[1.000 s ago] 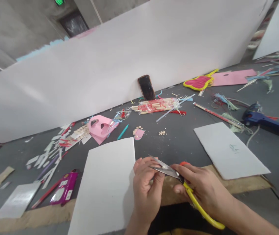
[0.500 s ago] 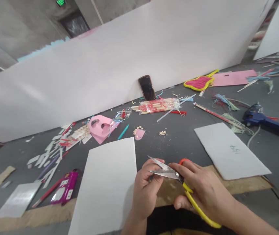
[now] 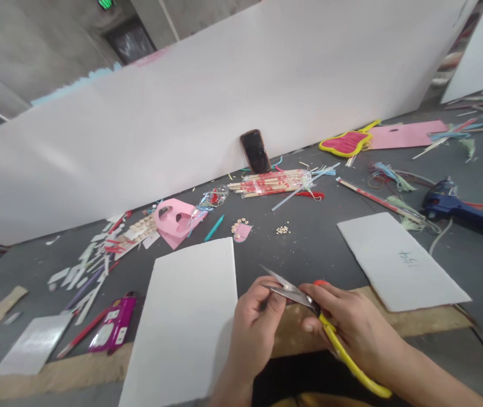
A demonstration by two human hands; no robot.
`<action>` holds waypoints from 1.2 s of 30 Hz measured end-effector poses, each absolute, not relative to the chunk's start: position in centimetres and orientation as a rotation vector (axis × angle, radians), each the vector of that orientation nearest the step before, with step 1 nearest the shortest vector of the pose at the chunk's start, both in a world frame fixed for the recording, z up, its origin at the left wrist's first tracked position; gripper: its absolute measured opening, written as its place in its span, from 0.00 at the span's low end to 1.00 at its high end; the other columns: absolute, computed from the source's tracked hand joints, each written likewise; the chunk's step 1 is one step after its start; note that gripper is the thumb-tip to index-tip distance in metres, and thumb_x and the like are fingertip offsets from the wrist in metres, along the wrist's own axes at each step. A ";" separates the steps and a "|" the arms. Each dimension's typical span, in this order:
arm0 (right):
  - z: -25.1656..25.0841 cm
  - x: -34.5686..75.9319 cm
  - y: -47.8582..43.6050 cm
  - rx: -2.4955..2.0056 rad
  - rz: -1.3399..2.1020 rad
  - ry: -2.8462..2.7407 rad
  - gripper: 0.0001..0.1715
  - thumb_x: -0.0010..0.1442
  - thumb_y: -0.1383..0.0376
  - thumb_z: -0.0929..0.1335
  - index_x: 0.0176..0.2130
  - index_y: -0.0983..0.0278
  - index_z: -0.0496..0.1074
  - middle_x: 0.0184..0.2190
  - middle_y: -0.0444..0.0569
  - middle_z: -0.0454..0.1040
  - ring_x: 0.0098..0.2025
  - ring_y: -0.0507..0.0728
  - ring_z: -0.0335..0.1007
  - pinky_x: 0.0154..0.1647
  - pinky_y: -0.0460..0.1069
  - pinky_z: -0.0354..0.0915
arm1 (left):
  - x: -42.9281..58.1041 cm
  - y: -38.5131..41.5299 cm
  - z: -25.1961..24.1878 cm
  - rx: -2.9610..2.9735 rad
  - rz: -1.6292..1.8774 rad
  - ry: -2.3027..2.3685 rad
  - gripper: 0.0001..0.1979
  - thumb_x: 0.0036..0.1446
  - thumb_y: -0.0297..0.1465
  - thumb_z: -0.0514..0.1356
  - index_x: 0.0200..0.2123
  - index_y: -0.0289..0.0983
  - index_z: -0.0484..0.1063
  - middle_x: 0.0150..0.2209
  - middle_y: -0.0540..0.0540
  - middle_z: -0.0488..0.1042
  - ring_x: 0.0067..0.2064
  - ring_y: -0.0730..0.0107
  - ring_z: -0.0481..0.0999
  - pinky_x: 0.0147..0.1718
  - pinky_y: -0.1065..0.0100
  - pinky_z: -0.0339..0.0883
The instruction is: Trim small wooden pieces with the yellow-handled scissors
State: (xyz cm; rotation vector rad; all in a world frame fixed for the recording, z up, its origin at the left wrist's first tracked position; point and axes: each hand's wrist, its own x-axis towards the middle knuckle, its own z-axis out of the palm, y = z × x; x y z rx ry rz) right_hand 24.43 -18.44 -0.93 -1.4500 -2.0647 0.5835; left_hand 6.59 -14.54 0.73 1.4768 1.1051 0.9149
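My right hand (image 3: pixel 343 319) is closed around a pair of scissors (image 3: pixel 294 294) with yellow and red handles. The blades point left and stand slightly apart. Close to the blade tips, my left hand (image 3: pixel 255 325) has its thumb and fingers pinched together. A tiny pale piece seems to sit at the fingertips between the blades, too small to name. Beyond the hands, on the dark table, lie a little heap of small pale pieces (image 3: pixel 283 230) and a pink heart-shaped piece (image 3: pixel 242 232) with more of them beside it.
A large white board (image 3: pixel 186 316) lies left of my hands, a smaller white board (image 3: pixel 400 263) to the right. A blue glue gun (image 3: pixel 457 203) rests far right. Bundled sticks (image 3: pixel 273 183) and a phone (image 3: pixel 255 151) stand by the white partition. Strips and a purple packet (image 3: pixel 114 323) are at left.
The scissor blades have closed partway, and my right thumb has come in closer to the fingers. My left hand stays nearly in place, still pinched by the blade tips.
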 end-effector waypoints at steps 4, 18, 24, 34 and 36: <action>-0.7 24.1 -18.3 -1.487 0.591 -2.041 0.22 0.63 0.52 0.60 0.48 0.64 0.66 0.34 0.52 0.73 0.25 0.53 0.69 0.25 0.46 0.63 | 6.8 -14.9 0.4 1.849 1.083 1.285 0.07 0.58 0.31 0.56 0.31 0.37 0.73 0.37 0.43 0.76 0.43 0.61 0.73 0.46 0.59 0.65; -0.1 24.6 -18.3 -1.428 0.482 -2.129 0.27 0.58 0.47 0.64 0.49 0.63 0.67 0.33 0.51 0.72 0.31 0.56 0.70 0.28 0.47 0.63 | 6.0 -14.5 0.5 1.679 0.990 1.091 0.10 0.58 0.33 0.57 0.28 0.36 0.75 0.33 0.43 0.76 0.39 0.61 0.74 0.40 0.61 0.67; -0.6 24.8 -18.4 -1.439 0.548 -2.147 0.24 0.62 0.50 0.62 0.49 0.63 0.67 0.35 0.52 0.74 0.32 0.57 0.72 0.29 0.47 0.64 | 5.9 -14.4 0.3 1.699 0.990 1.056 0.08 0.57 0.31 0.58 0.28 0.37 0.74 0.33 0.43 0.76 0.42 0.61 0.74 0.44 0.60 0.66; -0.7 24.2 -18.4 -1.505 0.615 -2.029 0.19 0.64 0.54 0.60 0.46 0.64 0.68 0.31 0.51 0.74 0.25 0.54 0.70 0.25 0.46 0.62 | 7.2 -14.8 0.0 1.733 1.067 1.228 0.13 0.60 0.32 0.54 0.24 0.36 0.71 0.31 0.45 0.75 0.39 0.63 0.75 0.42 0.62 0.67; -0.7 24.1 -18.4 -1.526 0.620 -2.003 0.19 0.64 0.53 0.60 0.46 0.63 0.67 0.32 0.50 0.74 0.25 0.54 0.70 0.25 0.46 0.62 | 7.3 -14.7 -0.2 1.770 1.072 1.278 0.11 0.60 0.32 0.55 0.26 0.36 0.71 0.33 0.45 0.76 0.39 0.64 0.75 0.42 0.62 0.67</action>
